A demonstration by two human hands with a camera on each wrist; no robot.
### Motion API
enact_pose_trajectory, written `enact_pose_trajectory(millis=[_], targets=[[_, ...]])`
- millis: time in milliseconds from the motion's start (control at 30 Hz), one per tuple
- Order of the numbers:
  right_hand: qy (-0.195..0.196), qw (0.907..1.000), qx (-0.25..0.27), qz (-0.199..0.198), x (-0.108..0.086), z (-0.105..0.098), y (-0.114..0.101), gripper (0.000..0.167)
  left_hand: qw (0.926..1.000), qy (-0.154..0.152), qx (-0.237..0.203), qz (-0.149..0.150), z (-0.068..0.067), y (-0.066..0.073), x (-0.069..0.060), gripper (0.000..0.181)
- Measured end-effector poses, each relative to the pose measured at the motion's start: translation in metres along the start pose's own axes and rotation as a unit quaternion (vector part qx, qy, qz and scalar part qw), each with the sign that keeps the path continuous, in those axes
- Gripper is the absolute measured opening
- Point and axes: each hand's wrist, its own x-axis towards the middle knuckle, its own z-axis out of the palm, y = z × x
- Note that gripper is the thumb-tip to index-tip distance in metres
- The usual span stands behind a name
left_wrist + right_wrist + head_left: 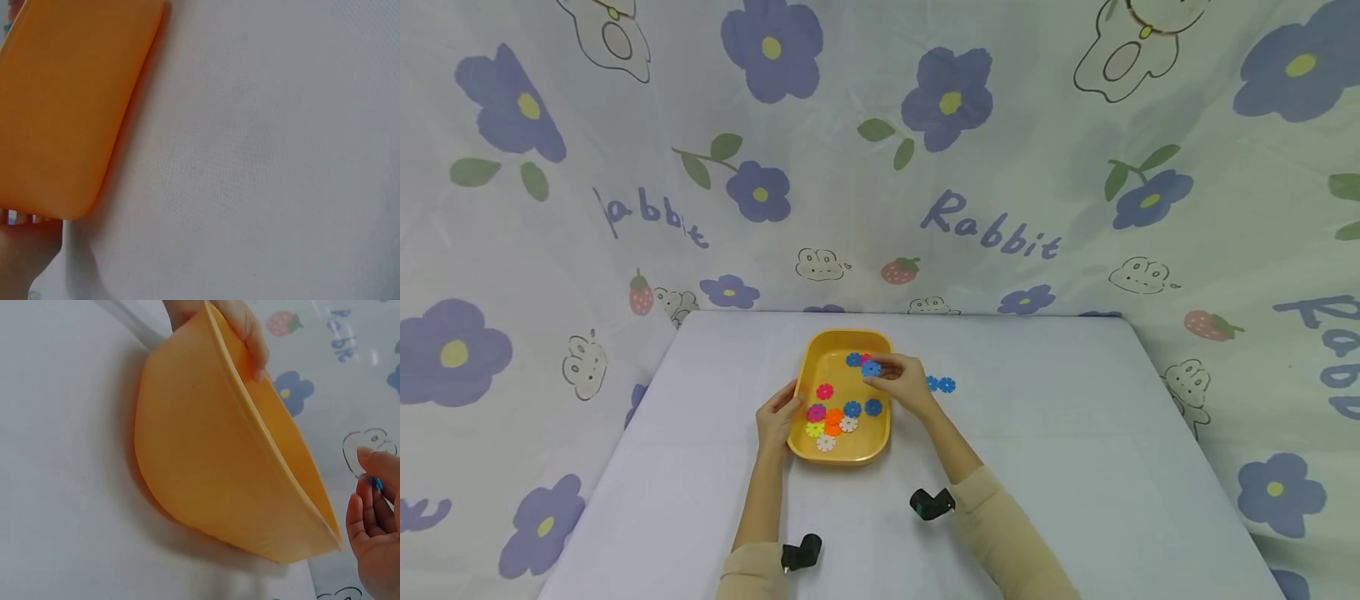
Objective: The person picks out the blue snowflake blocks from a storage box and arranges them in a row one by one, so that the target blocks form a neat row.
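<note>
A yellow tray (857, 452) stands on the table, holding several small notched plastic discs in pink, orange, yellow, white and blue. My left hand (775, 418) grips its left side, thumb over the rim; in the right wrist view that thumb (257, 359) reaches inside the wall. Above the tray's right part, my right hand (904, 383) pinches a blue notched disc (871, 368) between thumb and fingertips. Only a sliver of this blue disc (377, 482) shows in the right wrist view. The left wrist view has mostly the tray's outer wall (69, 106).
Two more blue discs (947, 385) lie on the white tabletop (1045, 450) right of the tray, one partly behind the right hand. A curtain (850, 167) printed with flowers and rabbits hangs behind and along the sides. Black devices (932, 504) sit at both wrists.
</note>
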Motion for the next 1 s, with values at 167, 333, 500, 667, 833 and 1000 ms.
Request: enact_pose_trajectory(millis=[167, 333, 500, 667, 833, 1000], targets=[[0.019, 0.9995, -0.005, -0.023, -0.002, -0.013, 0.009, 0.038, 1.0000, 0.001, 0.002, 0.004, -0.001, -0.001, -0.001, 0.043], [0.040, 0.9986, -0.008, -0.034, -0.007, -0.027, 0.012, 0.039, 1.0000, 0.001, 0.008, 0.004, -0.001, 0.000, 0.001, 0.042], [0.052, 0.9982, -0.011, -0.029, -0.014, -0.042, 0.008, 0.039, 0.9998, -0.005, 0.019, 0.000, -0.002, 0.001, 0.002, 0.043], [0.058, 0.9977, -0.022, -0.027, -0.025, -0.059, -0.007, 0.038, 0.9999, -0.009, 0.013, -0.006, -0.002, 0.001, 0.002, 0.043], [0.071, 0.9970, -0.026, -0.018, -0.033, -0.077, -0.010, 0.038, 0.9999, -0.011, 0.006, -0.010, -0.002, 0.000, 0.003, 0.043], [0.090, 0.9956, -0.022, -0.012, -0.038, -0.095, -0.004, 0.038, 0.9999, -0.015, 0.003, -0.007, -0.001, 0.000, 0.002, 0.044]])
